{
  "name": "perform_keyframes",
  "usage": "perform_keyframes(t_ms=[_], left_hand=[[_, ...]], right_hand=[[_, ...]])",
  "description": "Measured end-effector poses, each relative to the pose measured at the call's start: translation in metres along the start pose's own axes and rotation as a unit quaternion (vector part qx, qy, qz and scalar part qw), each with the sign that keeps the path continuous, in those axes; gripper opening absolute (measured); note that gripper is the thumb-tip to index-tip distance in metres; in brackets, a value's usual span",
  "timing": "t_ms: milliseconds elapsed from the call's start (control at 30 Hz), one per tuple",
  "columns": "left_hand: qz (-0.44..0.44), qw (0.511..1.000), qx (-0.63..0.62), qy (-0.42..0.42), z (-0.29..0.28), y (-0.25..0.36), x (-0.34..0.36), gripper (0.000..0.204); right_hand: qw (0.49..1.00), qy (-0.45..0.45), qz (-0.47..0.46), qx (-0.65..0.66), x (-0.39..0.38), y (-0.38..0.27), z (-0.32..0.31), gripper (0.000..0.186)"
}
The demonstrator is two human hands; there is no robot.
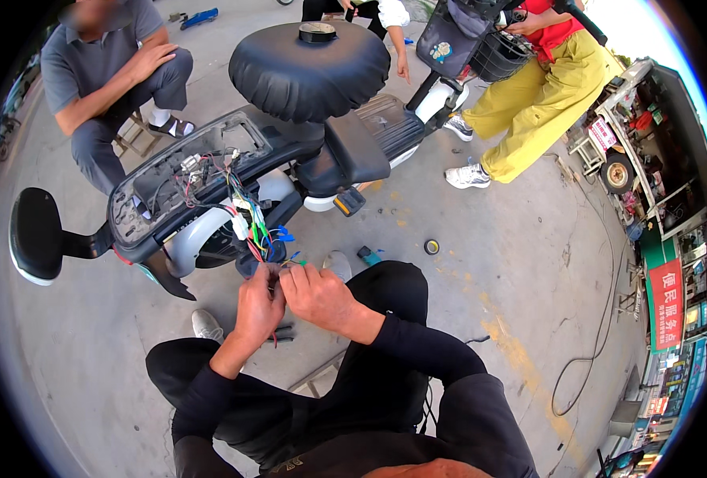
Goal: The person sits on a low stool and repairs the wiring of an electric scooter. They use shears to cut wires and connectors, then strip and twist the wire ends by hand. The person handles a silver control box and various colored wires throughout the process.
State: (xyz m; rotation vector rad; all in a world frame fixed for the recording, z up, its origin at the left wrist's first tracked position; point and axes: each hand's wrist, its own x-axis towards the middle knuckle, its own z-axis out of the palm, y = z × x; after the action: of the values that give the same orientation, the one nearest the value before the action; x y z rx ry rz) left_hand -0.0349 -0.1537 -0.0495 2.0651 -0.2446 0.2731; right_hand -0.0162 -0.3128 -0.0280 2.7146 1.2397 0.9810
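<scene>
My left hand [259,309] and my right hand [322,298] meet just below a bundle of coloured wires [251,215]. The fingers of both are pinched on thin wires, whose ends are mostly hidden behind the knuckles. Red, blue, green and yellow strands with white and blue connectors hang out of the side of an electric scooter [150,195]. Its rear top is uncovered, and more wiring with a plug lies in that dusty tray. A black padded seat [310,68] sits farther forward, with a tape roll [317,32] on it.
On the concrete lie another tape roll [432,247] and a teal tool [368,255]. A seated person [106,80] is at left; someone in yellow trousers [537,103] stands at right, another behind the seat. A long cable [600,334] curves across the ground near cluttered stalls.
</scene>
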Motion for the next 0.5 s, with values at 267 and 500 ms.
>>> perform_keyframes(t_ms=[267,500], left_hand=[[0.088,0.995,-0.040,-0.028,-0.002,-0.016,0.009,0.020],[0.059,0.997,-0.044,-0.026,-0.001,-0.018,0.008,0.019]], right_hand=[[0.997,-0.055,-0.016,-0.041,-0.009,0.007,0.003,0.016],[0.993,-0.085,-0.019,-0.074,-0.006,0.003,0.000,0.015]])
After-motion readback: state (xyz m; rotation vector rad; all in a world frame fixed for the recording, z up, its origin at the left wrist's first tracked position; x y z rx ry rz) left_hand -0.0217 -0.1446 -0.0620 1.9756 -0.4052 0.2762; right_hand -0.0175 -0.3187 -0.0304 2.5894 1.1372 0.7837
